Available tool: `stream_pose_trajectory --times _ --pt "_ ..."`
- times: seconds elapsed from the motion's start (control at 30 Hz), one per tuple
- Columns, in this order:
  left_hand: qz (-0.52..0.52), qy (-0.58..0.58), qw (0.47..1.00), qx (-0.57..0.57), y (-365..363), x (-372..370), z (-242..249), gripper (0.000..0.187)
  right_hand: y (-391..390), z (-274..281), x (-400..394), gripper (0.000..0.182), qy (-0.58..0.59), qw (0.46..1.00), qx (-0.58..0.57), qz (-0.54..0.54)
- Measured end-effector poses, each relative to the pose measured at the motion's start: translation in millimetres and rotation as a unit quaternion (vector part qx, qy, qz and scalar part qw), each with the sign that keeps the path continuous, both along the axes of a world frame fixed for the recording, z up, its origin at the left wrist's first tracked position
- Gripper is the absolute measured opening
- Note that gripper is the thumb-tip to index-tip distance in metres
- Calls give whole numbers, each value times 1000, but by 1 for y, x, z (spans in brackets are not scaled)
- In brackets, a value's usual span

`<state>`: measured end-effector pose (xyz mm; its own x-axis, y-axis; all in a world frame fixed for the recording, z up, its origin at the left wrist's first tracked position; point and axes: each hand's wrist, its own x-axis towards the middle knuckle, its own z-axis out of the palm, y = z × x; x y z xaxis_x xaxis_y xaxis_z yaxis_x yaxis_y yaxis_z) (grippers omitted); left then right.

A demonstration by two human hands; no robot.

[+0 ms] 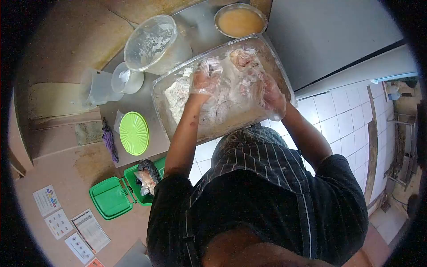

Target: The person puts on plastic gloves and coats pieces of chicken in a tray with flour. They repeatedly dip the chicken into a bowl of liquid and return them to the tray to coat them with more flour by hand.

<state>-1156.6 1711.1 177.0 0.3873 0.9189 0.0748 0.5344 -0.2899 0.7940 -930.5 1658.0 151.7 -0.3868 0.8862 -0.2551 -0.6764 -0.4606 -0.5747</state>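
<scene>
A large metal tray (159, 103) holds white flour (178, 93) and several flour-coated pieces that look like raw meat (243, 58). Both my hands are inside it, in clear plastic gloves. On the left side, my left hand (206, 80) rests among the flour and coated pieces; its fingertips are caked white and partly hidden. At the tray's right side, my right hand (272, 94) curls against a floured piece of meat (251, 82), its fingers partly covered by flour and the loose glove.
Behind the tray stand a metal bowl of orange-brown liquid (240, 22) and a flour-dusted clear tub (178, 52). Smaller plastic containers (132, 82) and a lime-green lid (134, 133) sit to the left. Below is a green bin (111, 198); a grey surface (329, 35) borders the right.
</scene>
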Motion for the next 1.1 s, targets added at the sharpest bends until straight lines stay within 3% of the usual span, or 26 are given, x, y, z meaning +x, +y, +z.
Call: stream_pose_trajectory --times 0.03,0.07,0.1,0.17,0.27,0.33,0.4,0.43,0.5,0.53,0.57,0.63,0.67,0.73,0.77,0.83,0.87,0.9,0.97,1.0,1.03,1.07,1.1 --pt "72 119 984 -111 2 -3 -4 38 -3 -12 7 42 -50 999 3 -21" --pt "9 212 977 13 12 -10 -52 45 -6 -11 13 42 -51 998 1 -22" --pt "8 211 977 12 6 -5 -56 45 -8 -6 18 39 -44 998 19 -27" --pt "-112 473 872 -53 -9 13 -60 56 -8 1 23 37 -38 998 39 -31" --pt "-101 483 868 -47 -2 15 -115 64 -14 1 30 37 -73 997 17 -5" --pt "-105 497 859 -61 8 14 -132 67 -18 -5 33 42 -17 999 22 -46" --pt "-65 407 908 -73 14 3 -138 67 -20 -3 32 44 -1 999 20 -45" --pt "-67 408 908 -73 10 5 -118 67 -20 -2 31 47 17 999 22 -44" --pt "23 205 965 -162 5 8 -83 63 -20 -1 28 49 9 998 30 -45" --pt "11 86 974 -209 8 0 -98 58 -20 -1 28 51 0 998 38 -43" --pt "9 86 974 -209 5 0 -105 58 -19 -4 29 51 -1 998 38 -45" --pt "39 -149 959 -236 -9 -1 -106 53 -17 -14 30 72 33 998 57 -17" --pt "42 -151 959 -234 -15 1 -107 53 -17 -18 30 72 32 998 58 -14" --pt "85 -388 884 -248 -31 15 -92 48 -17 -17 27 83 22 995 97 -8" --pt "86 -391 883 -246 -40 17 -85 48 -19 -9 26 83 20 995 97 -6" --pt "76 -479 804 -345 -55 20 -78 47 -25 27 18 88 28 994 110 -7" --pt "18 -234 962 -137 -55 17 -109 44 -23 24 18 88 26 994 110 -4" --pt "20 -237 962 -138 -59 18 -97 44 -19 17 18 81 35 994 107 2" --pt "-75 -94 980 158 -69 21 -59 49 -20 19 17 73 41 994 103 11" --pt "-72 -97 980 156 -73 22 -64 49 -27 31 13 78 6 995 104 -5" --pt "-64 -186 977 81 -76 23 -73 51 -29 38 12 84 -29 994 108 -19" --pt "-55 -273 960 5 -78 25 -80 52 -29 33 12 84 -32 994 107 -16" --pt "-51 -275 960 4 -81 29 -71 52 -32 22 12 73 -33 991 128 -22"
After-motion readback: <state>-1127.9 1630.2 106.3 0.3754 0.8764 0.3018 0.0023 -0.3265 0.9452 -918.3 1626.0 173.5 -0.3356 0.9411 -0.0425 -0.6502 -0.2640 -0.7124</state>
